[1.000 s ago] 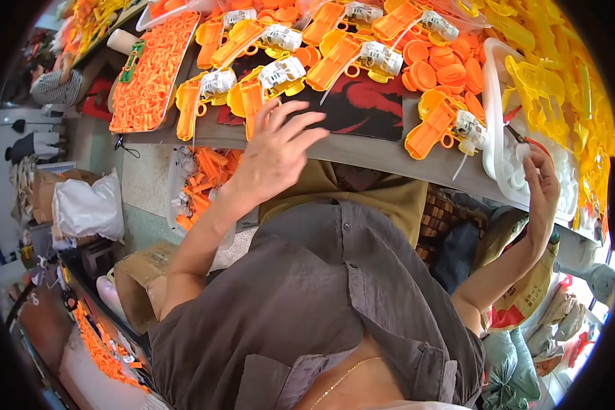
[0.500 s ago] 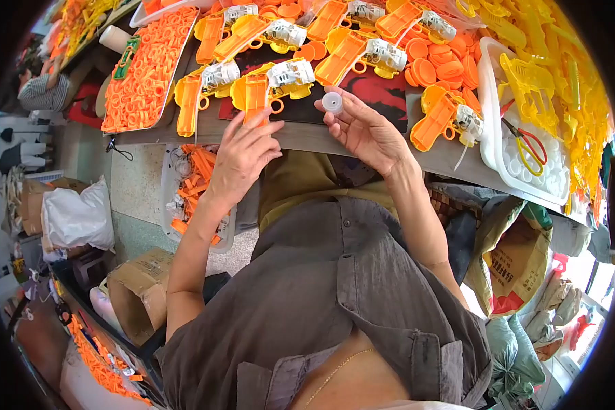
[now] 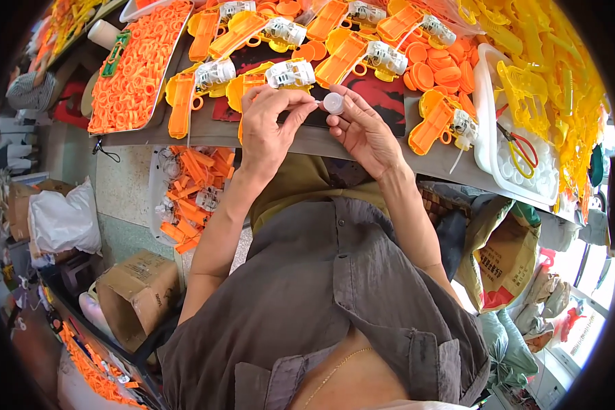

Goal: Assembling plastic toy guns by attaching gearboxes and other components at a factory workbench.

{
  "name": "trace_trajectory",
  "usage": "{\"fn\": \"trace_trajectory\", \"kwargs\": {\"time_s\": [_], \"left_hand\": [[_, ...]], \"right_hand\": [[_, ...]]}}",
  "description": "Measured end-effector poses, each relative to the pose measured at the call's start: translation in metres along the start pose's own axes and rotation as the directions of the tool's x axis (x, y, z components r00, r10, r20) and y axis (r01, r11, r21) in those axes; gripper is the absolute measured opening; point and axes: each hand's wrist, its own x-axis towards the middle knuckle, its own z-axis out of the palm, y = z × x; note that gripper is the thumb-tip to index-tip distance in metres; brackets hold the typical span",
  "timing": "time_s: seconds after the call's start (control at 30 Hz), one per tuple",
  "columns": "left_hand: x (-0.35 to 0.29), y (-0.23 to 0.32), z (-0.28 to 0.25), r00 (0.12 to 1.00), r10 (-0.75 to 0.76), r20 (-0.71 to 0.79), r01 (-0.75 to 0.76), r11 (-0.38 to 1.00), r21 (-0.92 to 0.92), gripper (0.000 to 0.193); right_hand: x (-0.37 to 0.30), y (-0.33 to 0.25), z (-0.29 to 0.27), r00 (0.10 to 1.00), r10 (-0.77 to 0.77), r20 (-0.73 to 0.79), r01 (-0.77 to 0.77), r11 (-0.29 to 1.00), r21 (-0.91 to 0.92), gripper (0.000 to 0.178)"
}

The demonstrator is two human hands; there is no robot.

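Over the table's near edge, my right hand pinches a small round translucent plastic cap between thumb and fingers. My left hand is closed in a pinch right beside the cap. A tiny whitish bit shows at its fingertips, too small to name. Just beyond my left hand lies a half-assembled orange and yellow toy gun with a white mechanism, partly covered by my fingers. To the right of my right hand lies another toy gun. Several more like them lie in rows farther back.
A tray of small orange parts stands at the left. Orange discs are piled behind the guns. On the right, red-and-yellow-handled scissors rest in a white bin of clear caps. Below the table sits a tub of orange pieces.
My left hand has left the toy gun and moved right, its spread fingers now pinched beside the cap. My right hand still holds the cap in nearly the same place.
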Motion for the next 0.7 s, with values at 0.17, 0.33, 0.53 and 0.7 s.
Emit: {"fn": "trace_trajectory", "kwargs": {"time_s": [0.17, 0.33, 0.53, 0.7], "left_hand": [[0.001, 0.000, 0.002, 1.000, 0.018, -0.014, -0.018, 1.000, -0.010, 0.012], [0.002, -0.002, 0.002, 1.000, -0.001, -0.018, 0.000, 0.999, -0.041, 0.013], [0.007, -0.001, 0.004, 0.992, 0.118, 0.035, -0.119, 0.993, 0.021, 0.016], [0.006, 0.001, 0.007, 0.989, 0.139, 0.053, -0.143, 0.987, 0.075, 0.016]], "right_hand": [[-0.001, -0.003, 0.013, 0.999, 0.036, -0.003, -0.036, 0.998, 0.045, 0.047], [-0.001, -0.004, 0.010, 0.999, 0.027, -0.019, -0.028, 0.997, -0.068, 0.040], [0.001, -0.011, 0.012, 0.976, 0.187, -0.116, -0.201, 0.972, -0.125, 0.045], [0.003, -0.012, 0.020, 0.952, 0.201, -0.229, -0.248, 0.949, -0.196, 0.049]]}}
